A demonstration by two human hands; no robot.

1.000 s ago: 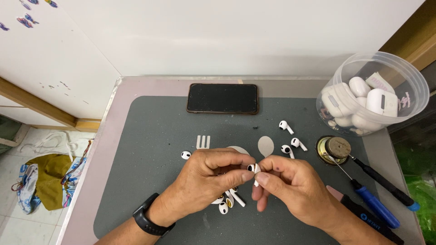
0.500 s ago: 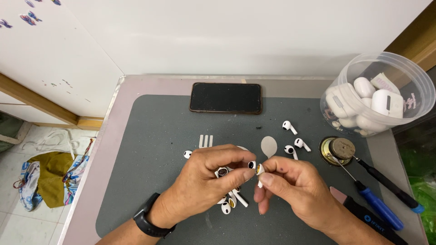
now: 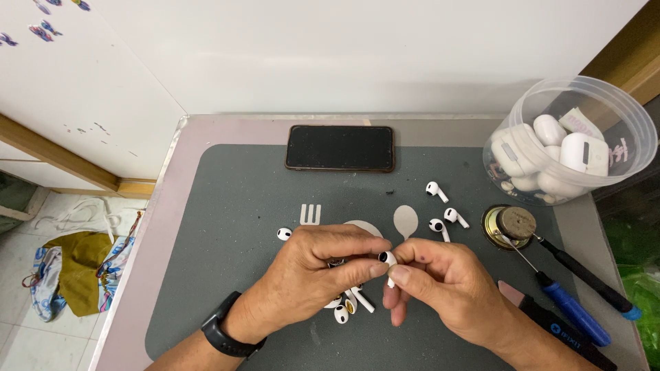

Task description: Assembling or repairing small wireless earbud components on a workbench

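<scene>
Earbud [image 3: 388,260]: white, pinched between both hands.
Left hand [image 3: 323,264]: grip on earbud.
Right hand [image 3: 440,282]: grip on earbud.
Worktop [image 3: 227,206]: grey mat.

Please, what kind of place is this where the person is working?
Probably a small electronics repair bench. A grey work mat covers the table, loose white earbuds lie on it, screwdrivers sit at the right, and a clear tub holds earbud cases.
</scene>
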